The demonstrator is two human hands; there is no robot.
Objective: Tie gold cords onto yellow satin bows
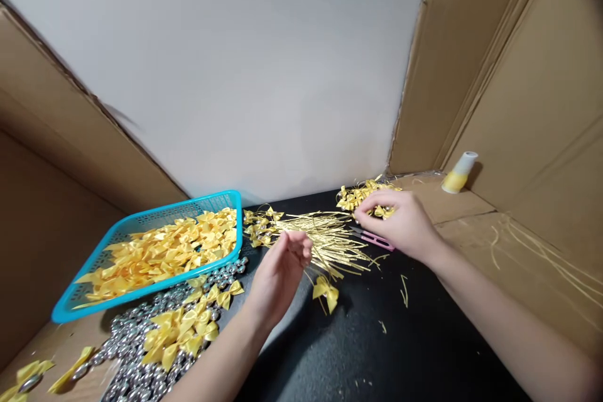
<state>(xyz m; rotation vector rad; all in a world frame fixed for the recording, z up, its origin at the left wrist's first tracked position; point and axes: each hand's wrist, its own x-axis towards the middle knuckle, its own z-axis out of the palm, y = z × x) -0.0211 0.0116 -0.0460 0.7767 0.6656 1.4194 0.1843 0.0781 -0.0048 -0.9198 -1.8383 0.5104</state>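
Note:
My left hand (pixel 282 273) is in the middle, its thumb and fingers curled together; what they hold, if anything, is hidden. Just right of it is a yellow ribbon bow (pixel 326 294) with a thin gold cord running up toward that hand. Whether the cord is gripped I cannot tell. Fingertips pinched, my right hand (pixel 398 220) hovers above pink thread snips (pixel 372 239) and in front of a pile of finished bows with cords (pixel 353 196). Something tiny may sit in the pinch, too small to name. Between the hands lies a fan of cut gold cords (pixel 330 235).
A blue plastic basket (pixel 240 226) full of yellow bows stands at left. Before it lie silver beads (pixel 136 326) with loose bows (pixel 181 330) on top. A thread cone (pixel 460 173) stands back right by the cardboard walls (pixel 532 75). Cord scraps (pixel 404 291) dot the black surface (pixel 414 345).

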